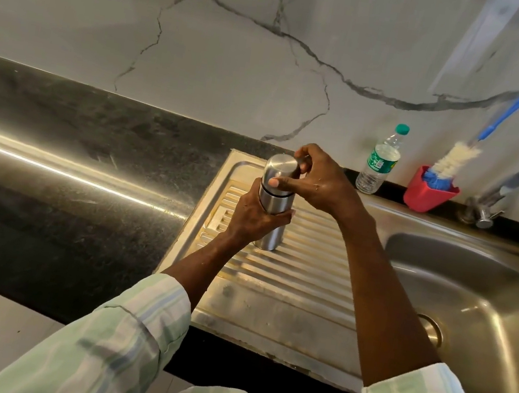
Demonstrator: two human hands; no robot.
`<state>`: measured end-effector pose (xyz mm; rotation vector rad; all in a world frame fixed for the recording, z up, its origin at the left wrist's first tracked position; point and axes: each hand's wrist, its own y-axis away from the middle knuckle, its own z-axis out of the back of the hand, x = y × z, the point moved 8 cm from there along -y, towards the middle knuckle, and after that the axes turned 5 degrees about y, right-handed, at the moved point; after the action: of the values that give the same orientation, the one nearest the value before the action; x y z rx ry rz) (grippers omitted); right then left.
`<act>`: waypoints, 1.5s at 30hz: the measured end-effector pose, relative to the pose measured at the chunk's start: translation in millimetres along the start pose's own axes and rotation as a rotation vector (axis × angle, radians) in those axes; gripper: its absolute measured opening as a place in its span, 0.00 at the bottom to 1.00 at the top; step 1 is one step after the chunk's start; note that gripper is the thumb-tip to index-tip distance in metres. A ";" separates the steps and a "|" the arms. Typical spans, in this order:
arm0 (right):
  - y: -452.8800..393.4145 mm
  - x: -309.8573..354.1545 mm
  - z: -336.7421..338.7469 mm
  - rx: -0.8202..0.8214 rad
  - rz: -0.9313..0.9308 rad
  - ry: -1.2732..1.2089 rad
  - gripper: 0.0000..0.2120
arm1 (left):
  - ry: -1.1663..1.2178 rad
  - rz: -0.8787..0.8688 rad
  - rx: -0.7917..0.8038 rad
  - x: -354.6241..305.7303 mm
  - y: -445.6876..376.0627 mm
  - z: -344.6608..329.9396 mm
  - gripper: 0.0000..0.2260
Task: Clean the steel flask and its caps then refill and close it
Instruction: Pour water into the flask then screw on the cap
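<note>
The dark worktop (54, 165) carries a steel sink (472, 295) whose ribbed drainboard (307, 271) bears the steel flask (272, 211), upright. The left hand (252, 215) is wrapped around the flask's body. The right hand (317, 181) pinches the outer cap (281, 166) on top; whether it is seated fully is hard to tell. Behind stand a plastic bottle (379, 160) and a red holder (428, 194) with a bottle brush (459, 155).

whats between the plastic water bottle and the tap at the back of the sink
In the head view, a red holder with a blue-handled bottle brush in it stands between the plastic bottle and the tap.
</note>
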<state>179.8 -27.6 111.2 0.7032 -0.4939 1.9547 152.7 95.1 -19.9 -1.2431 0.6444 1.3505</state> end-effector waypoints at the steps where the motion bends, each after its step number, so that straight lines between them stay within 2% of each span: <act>1: -0.2 -2.2 -1.0 -0.005 -0.004 -0.002 0.35 | -0.001 -0.005 0.002 -0.7 0.0 -0.1 0.35; 3: 0.9 -0.5 -5.0 0.075 0.024 -0.073 0.39 | -0.004 -0.010 0.004 -1.2 0.7 -0.4 0.35; 6: 4.4 4.6 -9.2 0.202 0.079 -0.189 0.34 | -0.007 -0.007 0.001 -1.0 0.9 -0.2 0.35; 9: 2.7 2.8 -6.9 0.071 0.062 -0.116 0.29 | -0.011 -0.010 -0.005 -1.7 1.3 -0.4 0.35; 12: 5.1 0.2 -0.4 -0.114 0.014 0.009 0.29 | -0.003 -0.005 -0.008 -2.0 0.8 0.4 0.34; 13: 4.3 -1.1 1.0 -0.114 0.015 -0.014 0.30 | 0.001 -0.011 0.000 -2.9 0.9 -0.1 0.34; 14: 2.6 -1.7 -0.3 -0.056 0.024 -0.064 0.31 | 0.008 -0.021 0.009 -4.3 1.4 -0.5 0.35; 16: 2.5 -0.2 -8.2 0.164 0.039 -0.218 0.34 | 0.021 -0.032 0.017 -6.2 2.0 -0.6 0.38; 18: 2.4 0.0 -13.2 0.289 0.075 -0.296 0.32 | 0.043 -0.026 0.018 -5.4 2.3 -0.8 0.39; 21: 1.0 1.0 -11.4 0.153 0.065 -0.246 0.27 | 0.032 -0.024 0.007 -5.6 2.8 0.0 0.38; 25: 19.5 -1.2 -23.0 -0.238 -0.017 -0.119 0.27 | 0.019 -0.005 -0.004 -4.7 3.2 -0.4 0.34; 27: 23.3 -2.2 -22.7 -0.294 -0.015 -0.108 0.29 | 0.017 -0.015 0.001 -7.1 3.1 -0.3 0.34; 29: 11.8 -8.9 -19.3 -0.132 -0.017 -0.232 0.29 | 0.005 -0.023 0.012 -8.1 2.7 -0.1 0.34; 31: 0.4 -11.9 -21.0 0.157 0.007 -0.447 0.32 | 0.008 -0.025 0.026 -10.7 3.6 -0.3 0.35; 33: -5.5 -11.4 -27.1 0.371 0.043 -0.561 0.33 | 0.029 -0.019 0.039 -10.7 3.5 -0.3 0.36; 35: -9.4 -8.4 -31.8 0.404 0.058 -0.530 0.30 | 0.040 -0.006 0.039 -8.7 2.7 1.7 0.37; 38: -6.3 -8.4 -32.8 0.238 0.067 -0.453 0.25 | 0.013 0.025 0.033 -4.2 2.6 3.5 0.36; 43: 20.1 -10.1 -43.6 -0.233 -0.007 -0.319 0.30 | 0.019 0.041 0.016 -5.8 5.4 1.5 0.37; 45: 30.5 -4.1 -48.5 -0.344 -0.021 -0.309 0.32 | 0.021 0.035 0.004 -7.2 5.7 2.1 0.36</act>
<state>141.2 -14.8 70.6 0.7843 -0.9809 1.6882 145.3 93.2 -14.3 -1.2494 0.6861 1.3659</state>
